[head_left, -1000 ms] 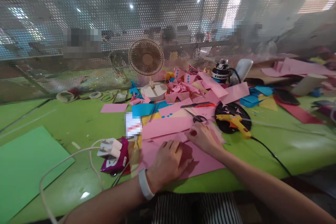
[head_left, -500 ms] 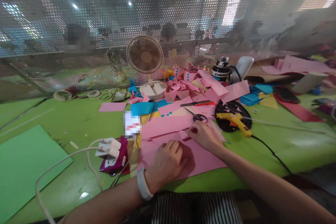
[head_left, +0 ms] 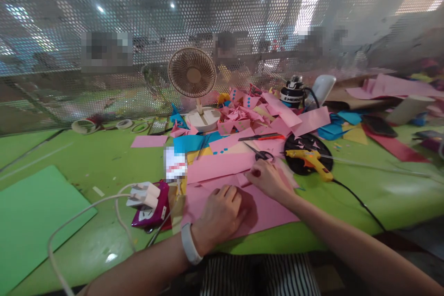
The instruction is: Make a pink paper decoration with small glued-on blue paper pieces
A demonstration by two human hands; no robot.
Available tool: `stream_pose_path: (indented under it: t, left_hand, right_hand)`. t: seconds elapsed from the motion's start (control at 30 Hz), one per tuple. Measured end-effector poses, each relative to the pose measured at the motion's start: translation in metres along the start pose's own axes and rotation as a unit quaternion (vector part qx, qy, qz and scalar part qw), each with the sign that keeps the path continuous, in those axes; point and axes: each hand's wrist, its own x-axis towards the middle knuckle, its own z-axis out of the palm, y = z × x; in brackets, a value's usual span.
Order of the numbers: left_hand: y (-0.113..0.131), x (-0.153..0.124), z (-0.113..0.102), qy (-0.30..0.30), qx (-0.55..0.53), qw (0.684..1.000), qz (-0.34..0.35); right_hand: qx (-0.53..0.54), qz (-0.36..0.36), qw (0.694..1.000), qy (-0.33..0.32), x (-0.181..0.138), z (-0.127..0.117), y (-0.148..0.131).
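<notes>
Nothing shifted: left hand (head_left: 220, 215) flat on pink sheet (head_left: 270, 210); right hand (head_left: 272, 180) seemingly pinching edge.

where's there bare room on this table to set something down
Bare table lies between the green sheet, the tape rolls and the small pink scrap. Another free strip runs right of the glue gun, between its cord and the dark red sheet. The middle is crowded: fan, paper pile, scissors, pink sheet.
</notes>
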Motion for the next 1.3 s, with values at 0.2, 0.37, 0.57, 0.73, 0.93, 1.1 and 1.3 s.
stream_pose_path:
  t: [0.2,0.37,0.57,0.73,0.93,1.1,1.3]
  left_hand:
    - [-0.0002,-0.0001,0.0010,0.003,-0.003,1.000,-0.001]
    - [-0.0005,0.0006,0.0016,0.008,-0.004,1.000,-0.001]
    - [-0.0006,0.0020,0.0016,0.039,-0.006,0.999,0.008]
    - [-0.0003,0.0023,0.0028,0.042,0.001,0.999,0.002]
    - [-0.0005,0.0027,0.0039,0.052,0.002,0.999,-0.002]
    - [-0.0008,0.0033,0.0037,0.055,0.001,0.998,0.000]
    - [-0.0014,0.0034,0.0039,0.042,-0.009,0.999,-0.004]
  right_hand:
    - [-0.022,-0.003,1.000,-0.001,-0.0010,-0.0052,-0.0079]
    - [-0.022,-0.007,1.000,0.005,-0.0013,-0.0053,-0.0079]
    - [-0.002,-0.022,1.000,0.006,-0.0009,-0.0016,-0.0039]
    - [-0.009,-0.023,1.000,0.003,-0.0009,-0.0015,-0.0046]
    - [-0.017,-0.020,1.000,0.010,-0.0019,-0.0029,-0.0063]
    - [-0.021,-0.022,0.999,0.009,-0.0022,-0.0023,-0.0061]
    - [-0.020,-0.024,0.999,0.009,-0.0015,-0.0003,-0.0048]
